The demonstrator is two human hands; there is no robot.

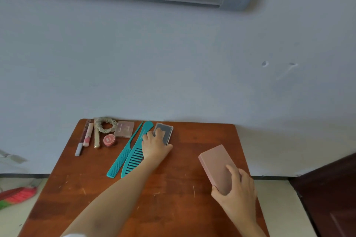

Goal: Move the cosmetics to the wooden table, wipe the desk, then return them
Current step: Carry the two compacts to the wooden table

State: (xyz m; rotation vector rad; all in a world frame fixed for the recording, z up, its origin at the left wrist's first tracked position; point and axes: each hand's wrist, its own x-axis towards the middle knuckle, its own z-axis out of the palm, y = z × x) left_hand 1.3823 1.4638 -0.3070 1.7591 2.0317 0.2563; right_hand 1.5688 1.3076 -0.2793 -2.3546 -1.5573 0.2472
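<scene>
Left grip (154, 143): I see my left hand lying flat, fingers spread, on a grey case (164, 132) near the back of the worktop (173, 188).
Right grip (236, 184): my right hand is closed around the near end of a pink box (215, 163).
Cosmetics: two teal combs (127, 157), a square compact (124, 129), a round red pot (109, 140), a scrunchie (105, 124) and tubes (87, 134) lie along the worktop's back left.

Red round tin (109, 140) lid marking, perhaps lettering, unreadable, nothing else legible
</scene>
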